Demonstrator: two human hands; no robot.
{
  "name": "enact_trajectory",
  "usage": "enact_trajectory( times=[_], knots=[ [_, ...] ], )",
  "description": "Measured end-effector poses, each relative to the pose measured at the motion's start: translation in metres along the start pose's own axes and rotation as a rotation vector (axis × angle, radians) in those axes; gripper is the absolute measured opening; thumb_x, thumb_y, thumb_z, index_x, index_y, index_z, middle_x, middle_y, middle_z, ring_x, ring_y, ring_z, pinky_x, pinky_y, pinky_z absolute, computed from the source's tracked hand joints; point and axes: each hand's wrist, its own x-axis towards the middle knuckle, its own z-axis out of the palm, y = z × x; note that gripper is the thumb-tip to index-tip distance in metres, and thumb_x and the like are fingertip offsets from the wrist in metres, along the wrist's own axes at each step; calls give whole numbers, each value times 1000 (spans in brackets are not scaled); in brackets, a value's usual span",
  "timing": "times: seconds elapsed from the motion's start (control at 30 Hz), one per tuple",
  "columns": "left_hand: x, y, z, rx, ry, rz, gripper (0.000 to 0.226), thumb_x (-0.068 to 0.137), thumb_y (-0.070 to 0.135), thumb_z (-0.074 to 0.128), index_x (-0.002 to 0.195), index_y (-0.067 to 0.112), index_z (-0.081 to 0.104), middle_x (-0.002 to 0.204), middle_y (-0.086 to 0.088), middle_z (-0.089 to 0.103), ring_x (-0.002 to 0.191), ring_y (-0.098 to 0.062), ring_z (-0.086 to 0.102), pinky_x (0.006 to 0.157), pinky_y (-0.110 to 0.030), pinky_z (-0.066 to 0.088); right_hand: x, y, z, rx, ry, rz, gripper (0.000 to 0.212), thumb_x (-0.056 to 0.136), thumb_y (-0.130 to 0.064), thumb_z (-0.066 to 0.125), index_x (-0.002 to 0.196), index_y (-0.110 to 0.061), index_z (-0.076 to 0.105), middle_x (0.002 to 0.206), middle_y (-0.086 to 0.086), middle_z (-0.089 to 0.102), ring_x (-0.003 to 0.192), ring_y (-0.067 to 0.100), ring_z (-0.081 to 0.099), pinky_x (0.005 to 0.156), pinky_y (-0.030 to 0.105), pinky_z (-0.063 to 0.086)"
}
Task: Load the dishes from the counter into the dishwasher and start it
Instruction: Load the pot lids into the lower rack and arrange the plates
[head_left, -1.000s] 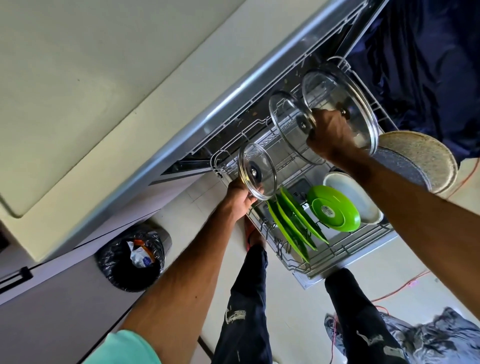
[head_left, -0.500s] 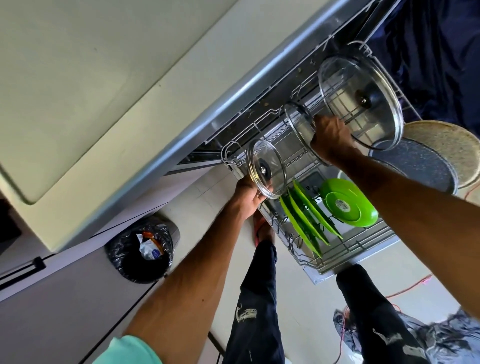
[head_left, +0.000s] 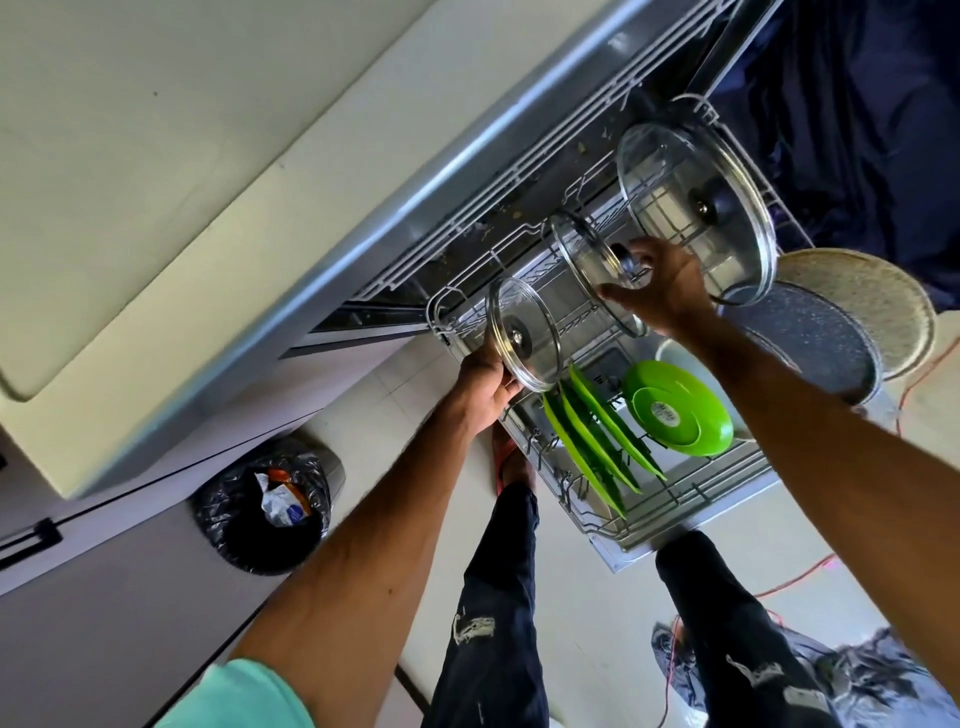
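Our left hand (head_left: 485, 387) grips the small glass lid (head_left: 524, 335); our right hand (head_left: 662, 286), at 2 o'clock, holds the middle lid (head_left: 587, 260) upright in the rack (head_left: 691, 493).

A home kitchen: a pale countertop (head_left: 171, 218) runs above an open dishwasher (head_left: 519, 156), and a bag-lined trash bin (head_left: 265, 506) stands on the tiled floor (head_left: 582, 623).

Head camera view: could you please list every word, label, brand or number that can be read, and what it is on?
No text here can be read.
Sticker on the underside of the green bowl: print too small and blurred to read.
Wrapper in the black bin, with a blue round mark: blurred, no words legible.
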Motion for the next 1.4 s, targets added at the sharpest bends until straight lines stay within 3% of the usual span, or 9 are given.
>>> enact_trajectory(
  times=[0.13, 0.27, 0.4, 0.6, 0.77, 0.87, 1.07, 1.2, 1.4],
  knots=[
    [1, -2, 5, 22, -31, 30, 40, 101, 35, 58, 126, 4, 58, 123, -17, 68, 120, -30, 63, 90, -35, 57, -43, -14, 2, 246, 236, -75, 34, 89, -27, 73, 114, -5, 66, 108, 9, 71, 91, 17, 69, 72, 39, 62],
    [-6, -1, 16, 92, -136, 147, 57, 96, 49, 62, 126, 0, 59, 125, -20, 67, 121, -32, 63, 105, -46, 51, -93, -54, -4, 437, -74, 112, 52, 88, -59, 66, 124, -21, 65, 121, -7, 67, 96, 3, 68, 69, 25, 60],
    [-34, 14, 41, 106, -352, 282, 44, 106, 27, 51, 135, -6, 50, 116, -18, 66, 93, -22, 67, 77, -29, 60, -99, -52, -14, 624, -112, 379, 63, 79, -77, 62, 116, -25, 62, 119, 1, 69, 103, 18, 67, 90, 44, 57],
    [-64, 43, 107, 343, -522, 379, 16, 86, 19, 54, 81, 16, 69, 65, 7, 64, 61, -6, 62, 61, -21, 54, -63, -24, -65, 1127, -164, 591, 17, 89, -7, 72, 105, -12, 68, 84, 3, 78, 71, 23, 76, 77, 45, 61],
    [-8, 53, 122, 649, -132, 566, 21, 96, 29, 68, 106, 11, 69, 107, -13, 74, 89, -18, 73, 71, -29, 60, -27, 4, -101, 681, 88, 353, 18, 86, -22, 69, 102, -15, 68, 92, 10, 75, 80, 31, 74, 75, 47, 61],
    [6, 48, 119, 837, 112, 866, 28, 96, 27, 66, 117, 8, 68, 117, -15, 71, 97, -22, 71, 71, -9, 52, -10, 1, -106, 129, 256, 66, 19, 92, -23, 56, 103, -11, 66, 86, 15, 71, 75, 36, 67, 63, 33, 50],
    [25, 34, 118, 1251, 112, 1011, 57, 96, 25, 63, 150, 29, 43, 126, -9, 58, 100, -10, 59, 61, -6, 43, 15, -21, -63, -199, 255, -232, 42, 89, 6, 50, 130, -3, 58, 90, 21, 71, 72, 35, 67, 60, 30, 44],
    [22, 31, 121, 1242, 94, 1047, 60, 98, 15, 61, 154, 20, 39, 131, -12, 54, 110, -14, 55, 90, -28, 56, 35, -10, -37, -333, 62, -97, 39, 95, -12, 58, 131, 0, 50, 117, 25, 62, 106, 41, 61, 89, 45, 48],
    [20, 35, 118, 1294, 49, 1063, 60, 100, 9, 55, 155, 16, 35, 132, -12, 51, 115, -19, 55, 96, -33, 54, 63, 25, -25, -299, -20, -44, 43, 100, -23, 56, 136, -1, 49, 127, 27, 58, 117, 42, 56, 99, 47, 42]
  ],
)
